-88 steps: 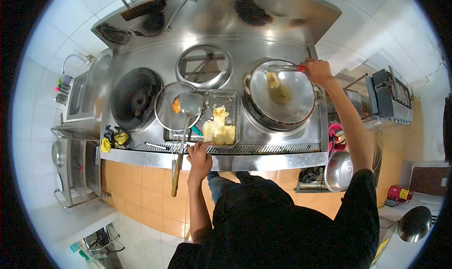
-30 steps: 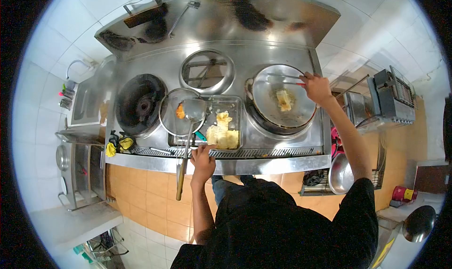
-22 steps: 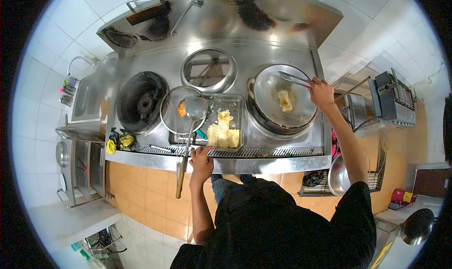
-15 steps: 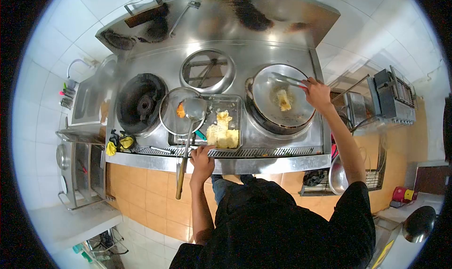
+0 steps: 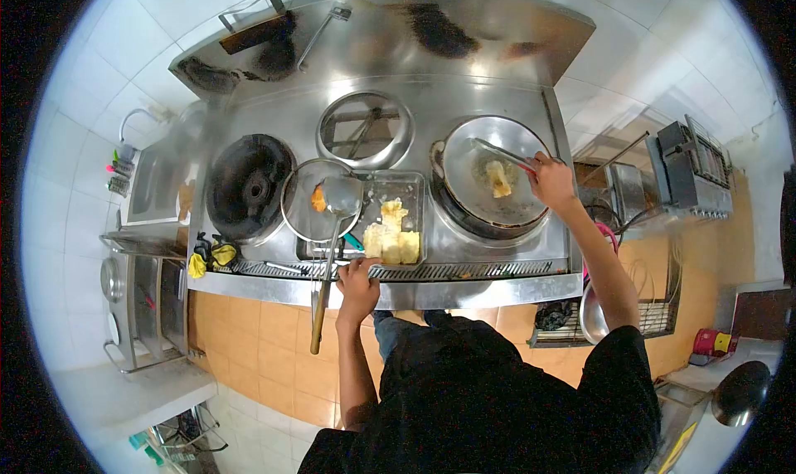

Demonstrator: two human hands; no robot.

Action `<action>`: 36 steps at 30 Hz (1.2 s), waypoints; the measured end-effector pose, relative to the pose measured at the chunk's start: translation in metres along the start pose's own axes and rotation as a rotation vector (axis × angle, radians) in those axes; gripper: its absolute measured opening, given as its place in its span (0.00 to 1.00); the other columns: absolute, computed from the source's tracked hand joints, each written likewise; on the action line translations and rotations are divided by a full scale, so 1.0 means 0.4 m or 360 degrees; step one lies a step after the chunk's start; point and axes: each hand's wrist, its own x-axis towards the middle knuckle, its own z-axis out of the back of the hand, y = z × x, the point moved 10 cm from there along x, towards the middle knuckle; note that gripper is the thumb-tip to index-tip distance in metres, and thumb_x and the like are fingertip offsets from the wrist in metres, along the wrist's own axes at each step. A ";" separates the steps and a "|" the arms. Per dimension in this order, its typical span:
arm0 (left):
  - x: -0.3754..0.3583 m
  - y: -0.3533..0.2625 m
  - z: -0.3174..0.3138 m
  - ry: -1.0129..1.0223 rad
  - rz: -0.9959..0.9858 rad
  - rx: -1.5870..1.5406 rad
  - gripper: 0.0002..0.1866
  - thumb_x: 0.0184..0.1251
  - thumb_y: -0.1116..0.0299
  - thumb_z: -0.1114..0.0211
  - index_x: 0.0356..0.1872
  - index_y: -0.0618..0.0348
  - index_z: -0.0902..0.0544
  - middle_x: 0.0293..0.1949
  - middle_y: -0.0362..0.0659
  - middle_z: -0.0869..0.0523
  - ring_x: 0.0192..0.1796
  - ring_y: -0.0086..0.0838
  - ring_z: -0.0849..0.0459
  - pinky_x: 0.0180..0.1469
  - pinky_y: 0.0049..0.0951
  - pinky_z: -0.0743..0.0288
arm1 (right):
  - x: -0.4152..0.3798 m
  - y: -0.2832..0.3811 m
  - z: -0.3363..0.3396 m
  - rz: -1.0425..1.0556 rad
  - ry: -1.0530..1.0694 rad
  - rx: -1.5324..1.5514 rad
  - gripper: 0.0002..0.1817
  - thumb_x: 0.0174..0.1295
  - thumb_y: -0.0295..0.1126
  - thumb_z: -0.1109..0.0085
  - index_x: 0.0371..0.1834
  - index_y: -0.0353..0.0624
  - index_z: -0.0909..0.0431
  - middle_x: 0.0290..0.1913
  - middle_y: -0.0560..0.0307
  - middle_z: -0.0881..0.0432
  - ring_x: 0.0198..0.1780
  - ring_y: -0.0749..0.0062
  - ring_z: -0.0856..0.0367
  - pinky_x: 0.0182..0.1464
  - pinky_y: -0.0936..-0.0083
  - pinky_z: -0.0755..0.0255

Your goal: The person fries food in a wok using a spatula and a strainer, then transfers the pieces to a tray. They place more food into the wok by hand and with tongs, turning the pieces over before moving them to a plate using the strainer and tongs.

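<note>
My right hand (image 5: pixel 550 181) is closed around metal tongs (image 5: pixel 502 153), which reach over the wok (image 5: pixel 465 194) on the right burner. In the wok's shallow oil lies a yellow fried piece (image 5: pixel 497 179), just below the tongs' tips. My left hand (image 5: pixel 359 290) rests at the stove's front edge, fingers stretched toward the near rim of a metal tray (image 5: pixel 421 200). Several yellow fried pieces (image 5: pixel 392 240) sit in that tray. Beside the left hand, a ladle (image 5: pixel 341 196) with a wooden handle lies across a round strainer (image 5: pixel 289 213); an orange bit shows there.
A blackened burner (image 5: pixel 251 184) is at the left, with an open ring (image 5: pixel 366 130) behind the tray. Yellow-and-black cloths (image 5: pixel 211 252) lie at the front left corner. A sink (image 5: pixel 155 179) stands farther left, and a metal bowl (image 5: pixel 592 315) sits low at the right.
My right hand and the tongs have shifted slightly down and left over the wok. My left hand stays almost in place by the tray.
</note>
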 end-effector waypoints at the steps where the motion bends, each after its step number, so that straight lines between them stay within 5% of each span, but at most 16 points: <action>1: 0.002 -0.003 -0.001 0.0011 -0.0004 -0.0004 0.25 0.54 0.78 0.44 0.54 0.45 0.20 0.57 0.47 0.24 0.62 0.48 0.36 0.62 0.55 0.44 | 0.001 -0.010 -0.002 -0.0069 -0.0027 0.0049 0.14 0.56 0.34 0.38 0.46 0.47 0.17 0.40 0.59 0.19 0.33 0.59 0.16 0.35 0.65 0.21; 13: 0.020 -0.030 0.011 -0.0005 -0.0085 -0.0044 0.25 0.54 0.77 0.43 0.55 0.45 0.20 0.57 0.46 0.24 0.63 0.47 0.35 0.63 0.56 0.46 | -0.040 0.016 -0.011 -0.0124 -0.0069 0.0431 0.13 0.55 0.28 0.39 0.45 0.49 0.17 0.39 0.55 0.20 0.34 0.53 0.17 0.36 0.60 0.22; 36: 0.012 -0.035 0.014 0.0068 -0.0013 0.0006 0.24 0.54 0.77 0.44 0.55 0.44 0.20 0.58 0.45 0.25 0.64 0.48 0.37 0.65 0.56 0.48 | -0.014 -0.018 -0.003 -0.0318 -0.0046 0.0410 0.13 0.55 0.32 0.37 0.44 0.47 0.16 0.39 0.53 0.18 0.38 0.50 0.17 0.41 0.60 0.22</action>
